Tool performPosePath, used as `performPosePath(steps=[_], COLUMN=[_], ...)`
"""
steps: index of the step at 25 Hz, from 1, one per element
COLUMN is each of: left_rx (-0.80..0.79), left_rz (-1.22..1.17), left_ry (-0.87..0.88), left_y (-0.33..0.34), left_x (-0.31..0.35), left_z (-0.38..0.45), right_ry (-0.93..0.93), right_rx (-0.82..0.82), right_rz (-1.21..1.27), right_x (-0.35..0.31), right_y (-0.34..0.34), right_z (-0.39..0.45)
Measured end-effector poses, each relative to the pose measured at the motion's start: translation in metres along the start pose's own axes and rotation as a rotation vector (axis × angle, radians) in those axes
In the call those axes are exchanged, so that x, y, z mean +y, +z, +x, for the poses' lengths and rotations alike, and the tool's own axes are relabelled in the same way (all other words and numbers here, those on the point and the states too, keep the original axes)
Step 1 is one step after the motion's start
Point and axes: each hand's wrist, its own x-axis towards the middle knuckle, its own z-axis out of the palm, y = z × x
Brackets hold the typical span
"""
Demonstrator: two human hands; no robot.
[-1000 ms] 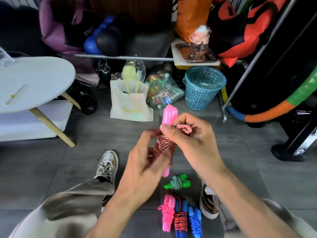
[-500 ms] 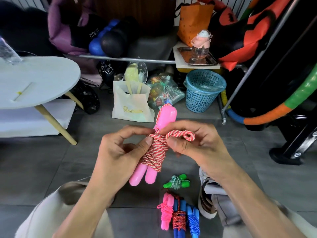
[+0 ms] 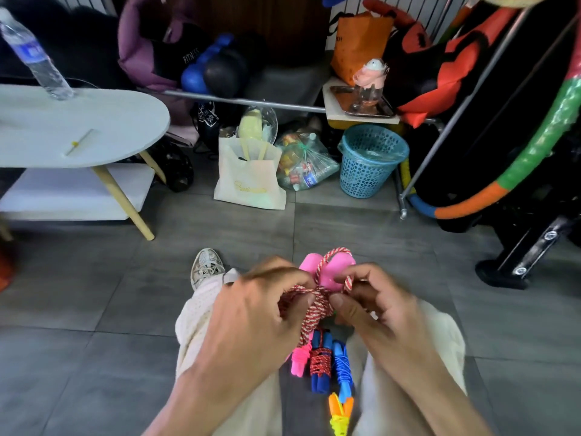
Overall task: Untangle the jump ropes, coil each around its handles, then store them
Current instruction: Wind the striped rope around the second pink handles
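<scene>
Both hands hold a pink-handled jump rope (image 3: 333, 272) low over my lap. Its red-and-white cord (image 3: 314, 313) is wound round the two handles. My left hand (image 3: 251, 313) grips the wound bundle from the left. My right hand (image 3: 377, 306) pinches a loop of the cord that arches over the handle tops. On the floor between my legs lie coiled ropes: a pink one (image 3: 298, 360), a blue-handled one with red cord (image 3: 320, 363), a blue one (image 3: 342, 366) and an orange-and-yellow one (image 3: 341, 413).
A blue mesh basket (image 3: 371, 162) stands ahead on the right by a metal rack leg (image 3: 402, 202). A cream tote bag (image 3: 251, 180) and a clear bag of bottles (image 3: 305, 165) sit ahead. A white oval table (image 3: 103, 127) with a water bottle (image 3: 34, 58) stands left. My shoe (image 3: 206, 265) rests on grey tiles.
The hands and rope have dropped lower and closer to my lap. The cord loop now arches over the handle tops. The green coiled rope is hidden behind the hands.
</scene>
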Motion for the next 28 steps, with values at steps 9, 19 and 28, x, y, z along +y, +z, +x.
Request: performPosePath(steps=[9, 19, 28], left_rx=[-0.156, -0.027, -0.031], left_rz=[0.138, 0.043, 0.178], left_ry=[0.147, 0.291, 0.359], left_y=[0.04, 0.045, 0.054], left_x=[-0.018, -0.037, -0.046], left_z=[-0.034, -0.042, -0.049], right_ry=[-0.175, -0.106, -0.196], right_rx=[0.08, 0.04, 0.06], right_rz=[-0.445, -0.309, -0.382], right_x=[0.021, 0.026, 0.028], right_y=[0.015, 0.018, 0.014], right_z=[-0.027, -0.017, -0.011])
